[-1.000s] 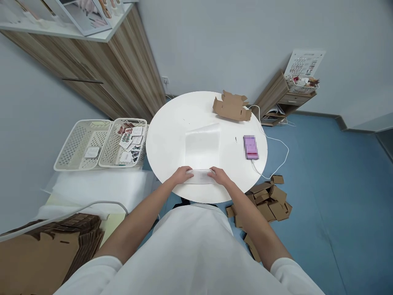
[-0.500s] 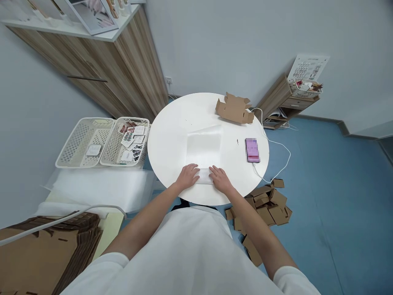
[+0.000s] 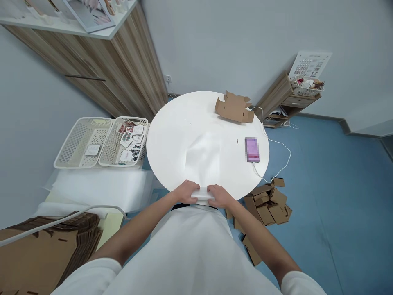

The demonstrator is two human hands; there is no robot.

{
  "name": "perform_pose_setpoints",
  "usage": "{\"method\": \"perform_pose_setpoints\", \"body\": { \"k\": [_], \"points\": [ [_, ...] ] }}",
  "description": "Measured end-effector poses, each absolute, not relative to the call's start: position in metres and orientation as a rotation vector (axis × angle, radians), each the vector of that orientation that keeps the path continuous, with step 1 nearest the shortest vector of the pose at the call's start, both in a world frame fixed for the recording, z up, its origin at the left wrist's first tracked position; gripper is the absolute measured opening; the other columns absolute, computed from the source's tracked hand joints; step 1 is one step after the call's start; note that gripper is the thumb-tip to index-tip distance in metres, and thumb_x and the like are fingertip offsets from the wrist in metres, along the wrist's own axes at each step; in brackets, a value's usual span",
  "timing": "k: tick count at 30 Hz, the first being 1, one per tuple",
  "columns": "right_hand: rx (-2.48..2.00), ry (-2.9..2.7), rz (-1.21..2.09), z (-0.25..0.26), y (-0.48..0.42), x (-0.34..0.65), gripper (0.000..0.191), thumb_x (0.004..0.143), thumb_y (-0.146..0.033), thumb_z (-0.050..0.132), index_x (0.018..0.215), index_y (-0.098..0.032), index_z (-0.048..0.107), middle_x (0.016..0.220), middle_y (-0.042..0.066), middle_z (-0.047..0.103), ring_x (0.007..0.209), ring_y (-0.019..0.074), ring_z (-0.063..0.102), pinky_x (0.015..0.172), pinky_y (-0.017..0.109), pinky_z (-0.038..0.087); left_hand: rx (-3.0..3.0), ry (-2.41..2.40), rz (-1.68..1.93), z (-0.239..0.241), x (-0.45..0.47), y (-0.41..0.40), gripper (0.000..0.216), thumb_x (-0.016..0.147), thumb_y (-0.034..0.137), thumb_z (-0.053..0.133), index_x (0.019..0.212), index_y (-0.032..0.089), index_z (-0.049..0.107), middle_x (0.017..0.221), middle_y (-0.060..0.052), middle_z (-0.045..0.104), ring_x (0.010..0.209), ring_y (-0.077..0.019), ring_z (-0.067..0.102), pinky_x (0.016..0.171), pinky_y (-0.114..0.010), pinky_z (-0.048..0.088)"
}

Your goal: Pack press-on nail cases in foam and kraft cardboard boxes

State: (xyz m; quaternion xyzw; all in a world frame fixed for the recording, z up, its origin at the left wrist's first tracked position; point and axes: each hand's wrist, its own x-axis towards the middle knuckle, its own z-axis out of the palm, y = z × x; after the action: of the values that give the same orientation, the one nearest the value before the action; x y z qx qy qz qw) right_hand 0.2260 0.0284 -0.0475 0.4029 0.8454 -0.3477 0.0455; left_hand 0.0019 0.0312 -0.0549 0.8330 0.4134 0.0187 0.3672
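A thin, translucent white packing sheet (image 3: 202, 159) lies on the round white table (image 3: 166, 143) in front of me. Its near end is folded over into a narrow white bundle (image 3: 202, 194) at the table's front edge. My left hand (image 3: 186, 191) grips the left end of this bundle, fingers curled round it. At the bundle's right end, my right hand (image 3: 220, 196) is closed in the same way. Whatever may lie inside the folds is hidden.
An unfolded cardboard box (image 3: 235, 108) and a phone (image 3: 252, 150) with a white cable lie on the table. Two white baskets (image 3: 101, 164) stand at left, above more white sheets (image 3: 104, 184). Cardboard pieces (image 3: 267, 205) lie on the floor at right; flattened cartons (image 3: 39, 254) are stacked lower left.
Both hands have drawn back toward my body with the folded end of the sheet. Their fingers, flat on the sheet before, are now curled round the bundle.
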Motion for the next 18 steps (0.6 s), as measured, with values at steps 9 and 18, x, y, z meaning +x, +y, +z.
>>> {"method": "perform_pose_setpoints", "body": {
  "k": [9,18],
  "points": [
    [1.506,2.259,-1.564,-0.046,0.072,0.229,0.023,0.079,-0.038,0.048,0.091,-0.022,0.059,0.102,0.005,0.057,0.091,0.0189,0.054,0.076,0.031,0.042,1.681,1.195,-0.034,-0.053,-0.008,0.067,0.032,0.072,0.048,0.048,0.088,0.025,0.065,0.102,-0.003,0.061,0.093,-0.0221,0.056,0.075,-0.029,0.042],
    [2.002,2.127,-1.450,-0.072,0.089,0.230,0.030,0.080,-0.032,0.047,0.108,-0.023,0.053,0.111,0.005,0.057,0.100,0.0191,0.054,0.083,0.032,0.043,1.544,1.581,0.116,-0.071,-0.029,0.078,0.033,0.071,0.041,0.053,0.095,0.020,0.060,0.102,-0.006,0.062,0.094,-0.0229,0.056,0.079,-0.031,0.043]
  ]
}}
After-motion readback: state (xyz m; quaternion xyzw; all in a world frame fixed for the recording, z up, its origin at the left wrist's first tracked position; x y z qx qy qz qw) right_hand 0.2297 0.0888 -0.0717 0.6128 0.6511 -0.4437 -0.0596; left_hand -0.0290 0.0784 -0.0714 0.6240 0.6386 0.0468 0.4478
